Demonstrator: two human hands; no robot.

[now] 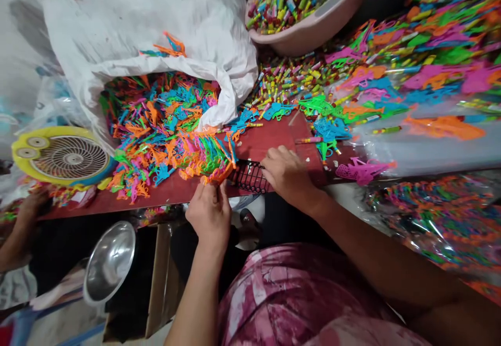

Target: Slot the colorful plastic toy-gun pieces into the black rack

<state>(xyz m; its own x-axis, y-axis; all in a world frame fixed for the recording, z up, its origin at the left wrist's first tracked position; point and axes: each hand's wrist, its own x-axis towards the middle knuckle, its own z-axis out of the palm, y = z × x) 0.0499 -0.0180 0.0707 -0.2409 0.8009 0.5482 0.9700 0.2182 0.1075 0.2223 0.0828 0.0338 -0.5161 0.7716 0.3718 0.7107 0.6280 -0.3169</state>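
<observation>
Well to the left, a yellow fan (74, 159) sits beside loose plastic toys (135, 171) spilling from a white sack (164, 17). Next comes a packed row of toy guns (207, 153) on the red table (270, 137), its long axis running roughly left to right. At its near side, the left hand (209, 210) pinches an orange plastic piece (219, 174) between thumb and fingers; the piece slants far and right. Immediately right of it lies a black wire rack (250, 177), between the two hands. The right hand (287, 176) is nearer the rack, fingers curled over its right end; whether they grip or merely rest cannot be told. Farther right lies a pink toy gun (362, 170).
</observation>
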